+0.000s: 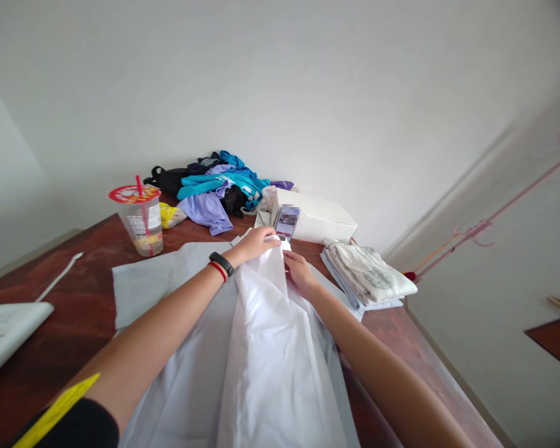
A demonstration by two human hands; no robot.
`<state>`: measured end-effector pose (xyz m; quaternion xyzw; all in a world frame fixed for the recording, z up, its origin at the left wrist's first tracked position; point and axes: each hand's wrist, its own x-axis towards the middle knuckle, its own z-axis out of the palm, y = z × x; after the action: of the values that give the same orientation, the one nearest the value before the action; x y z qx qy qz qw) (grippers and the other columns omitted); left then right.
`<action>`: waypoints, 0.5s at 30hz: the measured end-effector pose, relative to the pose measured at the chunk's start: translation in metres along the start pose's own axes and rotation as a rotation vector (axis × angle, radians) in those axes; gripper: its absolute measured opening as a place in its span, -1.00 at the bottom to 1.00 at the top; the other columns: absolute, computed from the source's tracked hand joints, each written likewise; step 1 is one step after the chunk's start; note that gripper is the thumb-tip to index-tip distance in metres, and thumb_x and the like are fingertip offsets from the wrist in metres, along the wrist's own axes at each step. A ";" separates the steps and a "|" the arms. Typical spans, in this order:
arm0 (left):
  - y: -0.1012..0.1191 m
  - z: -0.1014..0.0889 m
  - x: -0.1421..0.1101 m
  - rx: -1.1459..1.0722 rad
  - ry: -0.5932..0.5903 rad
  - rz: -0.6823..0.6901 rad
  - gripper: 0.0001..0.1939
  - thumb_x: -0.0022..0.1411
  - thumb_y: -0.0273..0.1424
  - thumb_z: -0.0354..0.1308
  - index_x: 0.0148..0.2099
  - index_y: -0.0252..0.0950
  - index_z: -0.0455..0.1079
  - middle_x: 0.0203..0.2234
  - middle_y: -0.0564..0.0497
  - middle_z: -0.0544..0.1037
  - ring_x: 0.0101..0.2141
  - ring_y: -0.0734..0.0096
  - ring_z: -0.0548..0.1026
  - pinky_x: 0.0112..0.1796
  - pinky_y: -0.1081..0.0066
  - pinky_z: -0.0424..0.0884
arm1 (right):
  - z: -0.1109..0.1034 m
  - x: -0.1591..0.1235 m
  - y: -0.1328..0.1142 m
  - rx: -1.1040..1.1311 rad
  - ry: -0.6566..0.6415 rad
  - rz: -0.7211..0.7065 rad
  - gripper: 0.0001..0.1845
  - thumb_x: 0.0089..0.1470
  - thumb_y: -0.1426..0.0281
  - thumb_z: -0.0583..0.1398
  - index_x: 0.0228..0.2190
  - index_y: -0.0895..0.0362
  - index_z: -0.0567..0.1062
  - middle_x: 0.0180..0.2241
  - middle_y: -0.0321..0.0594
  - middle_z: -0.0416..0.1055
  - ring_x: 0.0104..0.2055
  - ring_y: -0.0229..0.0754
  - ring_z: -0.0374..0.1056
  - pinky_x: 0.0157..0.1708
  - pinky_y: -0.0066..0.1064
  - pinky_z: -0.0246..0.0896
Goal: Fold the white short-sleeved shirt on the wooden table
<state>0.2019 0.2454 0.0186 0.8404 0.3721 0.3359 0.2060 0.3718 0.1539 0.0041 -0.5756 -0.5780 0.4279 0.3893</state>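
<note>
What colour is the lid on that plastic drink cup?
Red, with a red straw through it: the lid shows clearly in the head view.

Bare dark wooden tabletop lies open on the left, between the clear plastic cup with red straw and the white flat device; ahead, the heap of blue and purple clothes, white cardboard box and folded pale garments crowd the far and right edge

Clear plastic cup with red lid — printing present but illegible; white cardboard box — label blurred, unreadable.
</note>
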 end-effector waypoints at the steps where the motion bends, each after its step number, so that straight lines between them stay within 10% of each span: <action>1: 0.001 0.005 0.000 0.022 -0.007 -0.011 -0.69 0.33 -0.11 0.15 -0.31 -0.26 0.38 -0.41 0.06 0.51 -0.34 0.31 0.47 -0.35 0.41 0.22 | -0.003 -0.013 0.000 0.133 0.020 0.082 -0.63 0.30 0.20 0.05 -0.06 0.11 0.53 -0.20 -0.12 0.59 -0.26 -0.15 0.52 -0.27 -0.37 0.45; 7: 0.001 0.027 0.002 0.160 -0.033 -0.106 -0.78 0.33 -0.18 0.19 -0.17 -0.23 0.47 -0.25 -0.10 0.63 -0.21 0.08 0.56 -0.32 0.35 0.26 | -0.016 -0.106 -0.004 0.209 -0.194 0.373 -0.29 0.16 0.13 0.34 0.26 0.01 0.30 -0.03 -0.09 0.58 -0.09 -0.03 0.57 -0.22 -0.31 0.49; 15: -0.008 0.033 0.019 0.255 -0.139 -0.141 -0.72 0.31 -0.15 0.22 -0.10 -0.23 0.54 -0.13 -0.16 0.66 -0.10 0.00 0.59 -0.25 0.33 0.31 | -0.009 -0.211 0.024 -0.129 -0.119 0.061 -0.09 0.25 0.10 0.25 0.47 -0.09 0.01 0.38 -0.03 0.22 0.43 0.15 0.12 0.37 0.06 0.07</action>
<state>0.2314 0.2617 -0.0006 0.8528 0.4546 0.2116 0.1460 0.3952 -0.0571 -0.0067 -0.5905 -0.6086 0.4347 0.3033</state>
